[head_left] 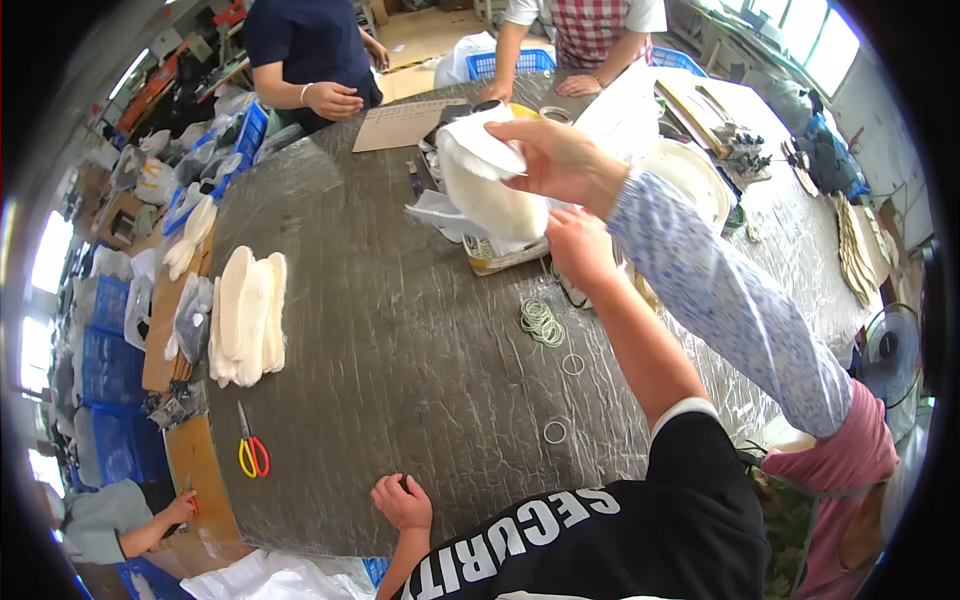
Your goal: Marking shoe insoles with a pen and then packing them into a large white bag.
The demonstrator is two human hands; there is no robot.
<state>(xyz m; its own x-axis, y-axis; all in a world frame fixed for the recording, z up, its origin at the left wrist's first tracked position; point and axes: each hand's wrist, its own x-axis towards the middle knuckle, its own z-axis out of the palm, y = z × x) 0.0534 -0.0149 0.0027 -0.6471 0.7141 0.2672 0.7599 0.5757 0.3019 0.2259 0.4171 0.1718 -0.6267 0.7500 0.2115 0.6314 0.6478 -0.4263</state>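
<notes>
Two hands: left hand (402, 500) clenched at near counter (400, 350) edge; right hand (577, 245) stretched far against one white pad (495, 205), grip untellable; one scissors (252, 450) left.

A workshop: big worktable (400, 350), stacked insoles (248, 315), blue crates (110, 370), scissors (252, 447).

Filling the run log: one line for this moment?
left hand: fist on table edge | right hand: at tray | co-worker's hand: holds white pad

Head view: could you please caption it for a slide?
Right hand by a tray beside a co-worker's hand holding white insoles.
</notes>
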